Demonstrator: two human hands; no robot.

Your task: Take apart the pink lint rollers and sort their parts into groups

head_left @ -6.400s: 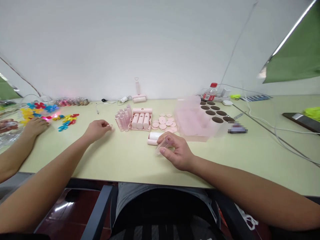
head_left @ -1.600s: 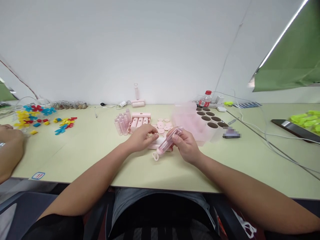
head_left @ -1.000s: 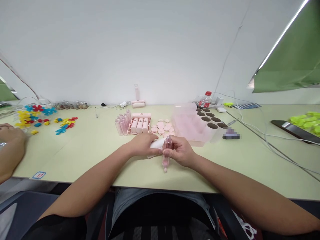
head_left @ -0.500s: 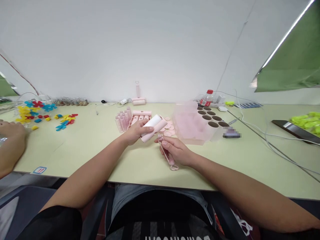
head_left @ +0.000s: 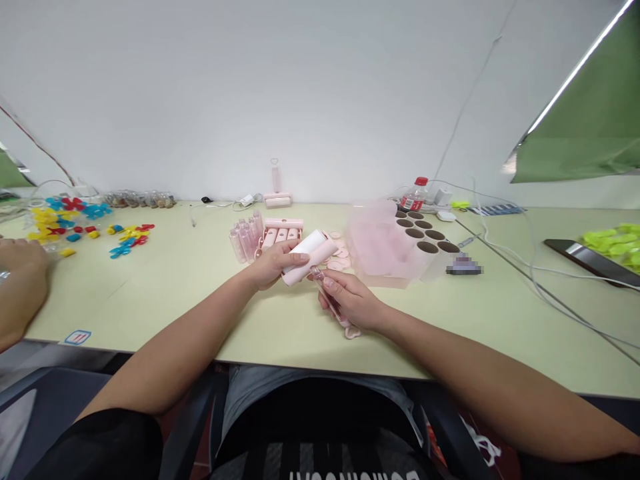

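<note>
My left hand [head_left: 274,264] is closed around a lint roller head [head_left: 311,256], a white roll in a pale pink cover. In my right hand [head_left: 353,297] lies a clear pink handle [head_left: 327,293] with a heart-shaped loop at its lower end. The handle's upper end meets the lower edge of the roller head; whether it is seated there I cannot tell. Behind my left hand stand several clear pink handles [head_left: 245,240] and a group of pink roller heads [head_left: 283,233]. Flat pink pieces [head_left: 340,253] lie just beyond the roller head.
An assembled lint roller [head_left: 277,190] stands against the wall. Right of centre are a translucent pink bag [head_left: 377,243], cardboard tubes [head_left: 427,247] and a bottle [head_left: 416,195]. Cables cross the right side. Another person's hand [head_left: 23,280] rests at the left, near colourful plastic pieces [head_left: 73,217].
My right hand has brought the handle's upper end up and left against the roller head. My left hand has stayed nearly still.
</note>
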